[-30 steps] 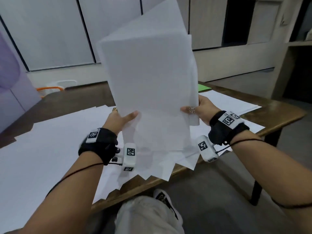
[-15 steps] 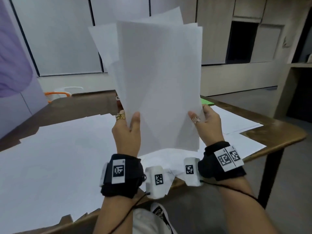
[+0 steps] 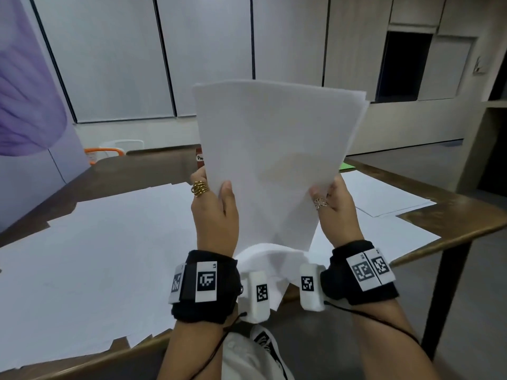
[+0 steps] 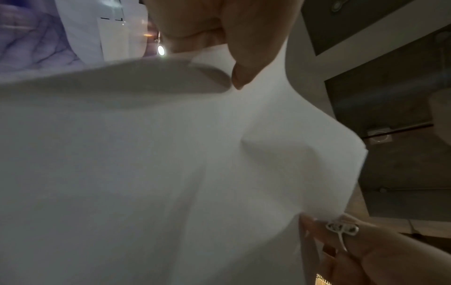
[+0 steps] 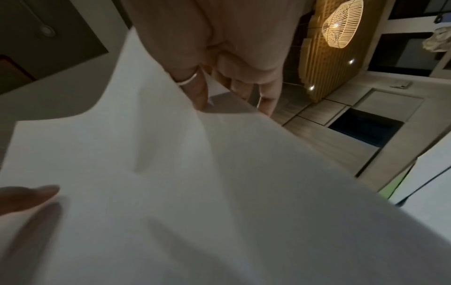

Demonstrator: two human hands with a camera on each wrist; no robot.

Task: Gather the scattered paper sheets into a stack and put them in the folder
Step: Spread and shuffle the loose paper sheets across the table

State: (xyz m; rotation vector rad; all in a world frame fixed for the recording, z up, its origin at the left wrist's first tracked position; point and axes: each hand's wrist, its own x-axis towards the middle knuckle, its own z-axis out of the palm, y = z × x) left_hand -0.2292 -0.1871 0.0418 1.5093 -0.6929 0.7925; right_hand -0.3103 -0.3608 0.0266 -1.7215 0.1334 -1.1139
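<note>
I hold a stack of white paper sheets (image 3: 277, 149) upright above the table's near edge, its lower end bent and pressed on the table. My left hand (image 3: 216, 207) pinches the stack's left edge, thumb in front. My right hand (image 3: 333, 204) pinches the right edge. The sheets (image 4: 171, 164) fill the left wrist view, under the left thumb (image 4: 244, 63). In the right wrist view the paper (image 5: 195, 192) buckles below my right fingers (image 5: 202, 92). More white sheets (image 3: 96, 256) cover the table at left. A green folder corner (image 3: 347, 167) peeks out behind the stack.
The brown wooden table (image 3: 466, 215) ends at right, with floor beyond it. Loose sheets (image 3: 384, 193) lie at right. A red-labelled object (image 3: 199, 157) stands behind the stack. An orange-and-white chair (image 3: 109, 152) sits at the far side. My knee (image 3: 247, 357) is under the near edge.
The sheets, fanned out and uneven a second ago, have come together into one squared stack. Both hands have drawn closer together and the stack has dropped lower, its bottom now bent on the table.
</note>
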